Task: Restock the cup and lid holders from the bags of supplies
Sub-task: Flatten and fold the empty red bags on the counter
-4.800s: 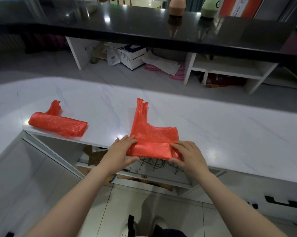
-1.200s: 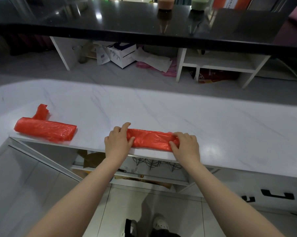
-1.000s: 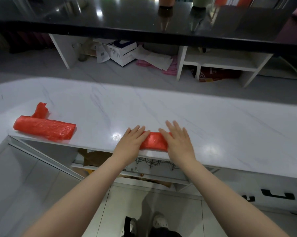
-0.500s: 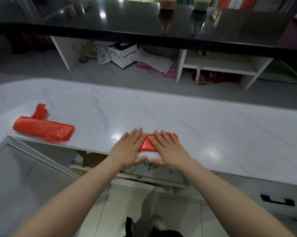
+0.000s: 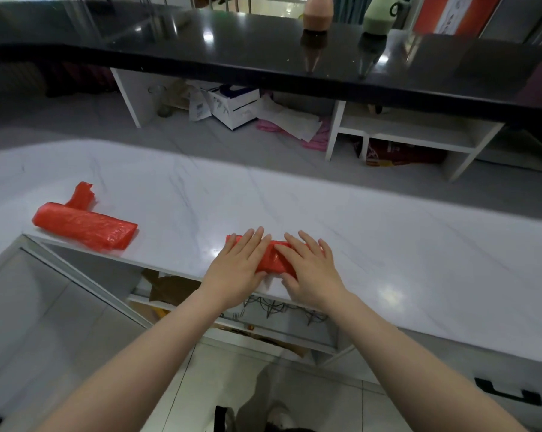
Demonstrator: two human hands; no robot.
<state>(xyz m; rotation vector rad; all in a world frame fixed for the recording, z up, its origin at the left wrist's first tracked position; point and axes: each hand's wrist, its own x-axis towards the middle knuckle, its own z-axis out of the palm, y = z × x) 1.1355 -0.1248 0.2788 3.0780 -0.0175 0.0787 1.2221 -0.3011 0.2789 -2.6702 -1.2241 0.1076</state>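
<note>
A small folded red plastic bag (image 5: 274, 260) lies near the front edge of the white marble counter (image 5: 388, 232). My left hand (image 5: 237, 266) lies flat on its left part, fingers straight. My right hand (image 5: 307, 269) presses flat on its right part, fingers spread. Most of the bag is hidden under my hands. A second red plastic bag (image 5: 84, 224), rolled into a longer bundle with a loose handle sticking up, rests at the counter's left corner. No cups, lids or holders can be made out.
A black glossy upper counter (image 5: 263, 48) spans the back with two bottles (image 5: 318, 14) on it. Below it are white shelves (image 5: 403, 132), a white box (image 5: 232, 104) and papers. Under the marble counter an open compartment shows wire racks (image 5: 273, 307) and cardboard.
The flat red bag has been folded and rolled into a short compact bundle. My hands moved together from its ends and now press flat on top of it. The left bag has not moved.
</note>
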